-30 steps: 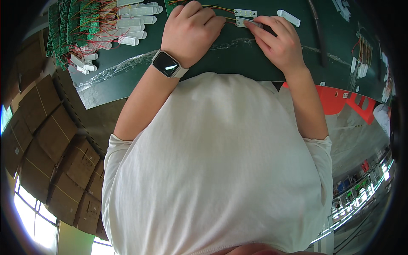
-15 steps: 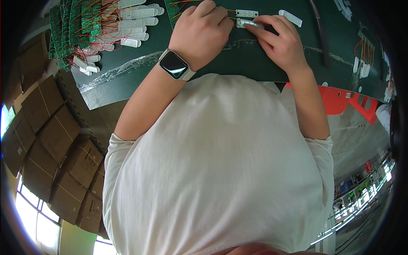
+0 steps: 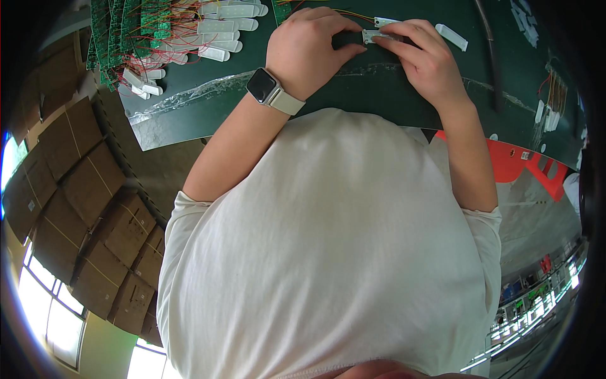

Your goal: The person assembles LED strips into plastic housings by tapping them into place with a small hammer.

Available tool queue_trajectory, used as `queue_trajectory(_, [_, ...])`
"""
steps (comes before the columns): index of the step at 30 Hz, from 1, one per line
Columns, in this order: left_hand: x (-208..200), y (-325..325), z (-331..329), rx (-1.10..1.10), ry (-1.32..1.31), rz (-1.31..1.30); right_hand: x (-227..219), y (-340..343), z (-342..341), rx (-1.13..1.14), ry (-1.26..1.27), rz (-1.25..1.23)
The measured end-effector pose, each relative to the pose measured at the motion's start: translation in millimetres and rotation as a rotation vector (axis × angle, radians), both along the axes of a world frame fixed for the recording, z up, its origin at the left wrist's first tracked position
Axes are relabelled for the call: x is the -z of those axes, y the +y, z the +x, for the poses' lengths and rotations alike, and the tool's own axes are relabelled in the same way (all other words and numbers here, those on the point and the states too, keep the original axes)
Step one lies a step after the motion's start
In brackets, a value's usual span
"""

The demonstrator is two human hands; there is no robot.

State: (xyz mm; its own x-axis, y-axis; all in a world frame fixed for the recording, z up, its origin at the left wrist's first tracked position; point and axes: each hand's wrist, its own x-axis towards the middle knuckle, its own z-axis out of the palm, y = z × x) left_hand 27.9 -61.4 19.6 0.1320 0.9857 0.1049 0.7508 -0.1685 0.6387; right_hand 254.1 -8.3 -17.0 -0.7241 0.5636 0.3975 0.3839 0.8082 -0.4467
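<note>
My right hand [image 3: 430, 62] pinches a small white rectangular housing [image 3: 368, 36] with shiny parts, low over the green table. My left hand [image 3: 314, 49], wearing a watch [image 3: 262, 86] on its wrist, is just left of the housing. Its thumb and forefinger are apart, with nothing visible between them. Behind the fingers a second white strip [image 3: 382, 22] lies partly hidden. Thin yellow and red wires [image 3: 351, 12] run from it to the left, toward a green circuit board [image 3: 281, 11]. A loose white cover [image 3: 451, 37] lies right of my right hand.
Green boards [image 3: 120, 38] wired to several white modules [image 3: 218, 26] crowd the table's far left. A dark rod-like strip [image 3: 490, 57] lies on the right. Further right are more wired white pieces [image 3: 552, 117]. Clear tape [image 3: 196, 95] crosses the table [image 3: 353, 95]. Cardboard boxes [image 3: 95, 183] are stacked at left.
My left hand has opened from a closed grip, its thumb and forefinger parting beside the housing. My right hand stays on the housing. The whole view has shifted slightly.
</note>
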Motion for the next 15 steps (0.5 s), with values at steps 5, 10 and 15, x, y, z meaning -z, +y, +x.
queue_trajectory(5, [6, -1, -1, 0.005, 0.001, 0.12, 1, -1, -3, 0.006, 0.014, -0.003])
queue_trajectory(10, [11, -1, 1, 0.007, 0.02, 0.197, 3, -2, -5, 0.009, 0.016, -0.006])
queue_trajectory(15, [16, 1, 1, 0.026, 0.033, 0.227, 5, 0, -6, -0.011, 0.037, -0.009])
